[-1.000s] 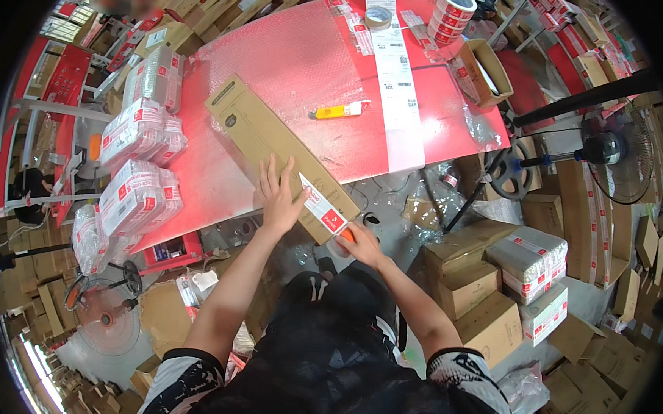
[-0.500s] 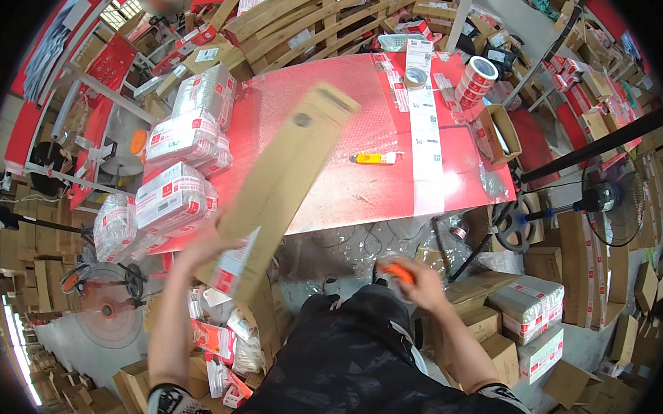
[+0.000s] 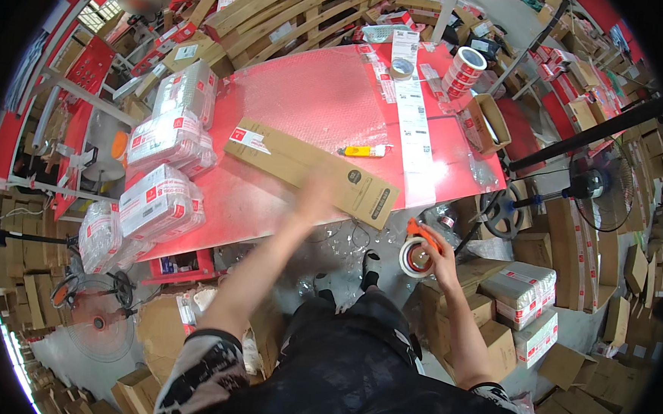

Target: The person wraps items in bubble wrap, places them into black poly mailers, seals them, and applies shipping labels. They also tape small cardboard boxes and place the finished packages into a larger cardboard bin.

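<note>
Orange-handled tape dispenser (image 3: 410,244) near right, in right hand (image 3: 440,259), fingers curled, long brown cardboard box (image 3: 285,155) beneath left hand (image 3: 320,189) (fingers blurred, cannot tell)

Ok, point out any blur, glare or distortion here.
Head view: motion blur smears the left hand in front of the cardboard box, while the right hand and its tape dispenser look sharper; head view: white glare washes out part of the red table beside the paper strip; head view: the wooden slats appear bent by fisheye distortion, corners black.

Carton (image 3: 285,156): long, brown, lay slantwise on your table (image 3: 211,206).
Tape dispenser (image 3: 412,242): orange, loaded; you held it beyond the edge.
</note>
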### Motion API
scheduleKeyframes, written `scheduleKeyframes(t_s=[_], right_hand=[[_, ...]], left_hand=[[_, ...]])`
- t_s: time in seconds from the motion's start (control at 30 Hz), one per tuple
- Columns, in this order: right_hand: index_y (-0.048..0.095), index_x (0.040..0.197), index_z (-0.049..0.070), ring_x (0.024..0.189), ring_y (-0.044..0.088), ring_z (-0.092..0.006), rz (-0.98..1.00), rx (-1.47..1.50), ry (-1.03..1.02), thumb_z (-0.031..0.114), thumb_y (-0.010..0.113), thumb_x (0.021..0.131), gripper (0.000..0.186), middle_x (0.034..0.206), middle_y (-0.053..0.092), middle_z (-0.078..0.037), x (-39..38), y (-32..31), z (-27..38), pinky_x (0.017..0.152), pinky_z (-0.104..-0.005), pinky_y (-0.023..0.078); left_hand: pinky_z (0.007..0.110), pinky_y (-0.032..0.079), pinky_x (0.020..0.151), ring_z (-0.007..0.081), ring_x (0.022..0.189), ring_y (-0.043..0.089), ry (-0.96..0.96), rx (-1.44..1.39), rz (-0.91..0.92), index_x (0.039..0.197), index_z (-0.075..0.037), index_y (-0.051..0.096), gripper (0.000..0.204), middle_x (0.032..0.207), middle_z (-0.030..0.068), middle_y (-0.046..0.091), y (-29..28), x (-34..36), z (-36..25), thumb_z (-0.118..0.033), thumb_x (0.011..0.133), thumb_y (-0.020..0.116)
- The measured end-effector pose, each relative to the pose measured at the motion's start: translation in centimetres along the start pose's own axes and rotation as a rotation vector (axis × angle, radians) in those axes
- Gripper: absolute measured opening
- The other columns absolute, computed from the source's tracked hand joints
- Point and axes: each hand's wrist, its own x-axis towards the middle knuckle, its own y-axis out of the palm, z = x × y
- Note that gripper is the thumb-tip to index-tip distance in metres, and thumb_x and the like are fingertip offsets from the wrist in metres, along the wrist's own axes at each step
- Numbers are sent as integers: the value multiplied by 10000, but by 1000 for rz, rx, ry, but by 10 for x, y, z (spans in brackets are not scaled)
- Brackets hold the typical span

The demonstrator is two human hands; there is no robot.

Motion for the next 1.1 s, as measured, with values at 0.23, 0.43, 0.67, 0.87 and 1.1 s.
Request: scheduleKeyframes(t_s=[0.23, 0.43, 0.67, 0.87, 1.1], right_hand=[[591, 1511, 46, 1099, 726, -178, -133, 1047, 309, 274, 587, 1140, 436, 1324, 745, -108, -6, -4, 22, 920, -330, 609], [611, 1581, 248, 834, 685, -293, 168, -719, -744, 236, 783, 939, 665, 1083, 641, -121, -65, 45, 81, 683, -396, 595], [621, 1574, 319, 739, 678, -306, 287, -855, -648, 247, 801, 905, 697, 1000, 565, -104, -83, 77, 88, 652, -432, 596], [618, 1580, 300, 761, 665, -302, 237, -840, -625, 245, 793, 921, 684, 994, 560, -113, -94, 62, 69, 639, -433, 579], [552, 1631, 322, 893, 687, -342, 251, -902, -640, 268, 786, 912, 758, 1061, 577, -156, -83, 60, -38, 761, -456, 609]], left_hand=[[623, 267, 1323, 466, 1625, 311, 114, -50, 125, 1672, -186, 488, 756, 1758, 167, 383, 5, -96, -121, -523, 1029, 699], [423, 498, 1121, 290, 1318, 642, -637, -1199, 330, 1428, -31, 691, 533, 1402, 154, 693, -11, -125, -111, -469, 1171, 531], [357, 582, 896, 153, 989, 724, -945, -1516, 557, 1289, 0, 746, 506, 1155, 59, 779, -11, -121, -88, -444, 1191, 523], [447, 584, 919, 230, 1069, 726, -681, -706, 257, 1194, -59, 779, 277, 1204, 59, 771, -33, -67, -55, -310, 1094, 720], [689, 229, 1291, 503, 1654, 187, -342, 199, -89, 1694, -245, 457, 742, 1823, 223, 190, 11, -81, -32, -401, 1029, 747]])
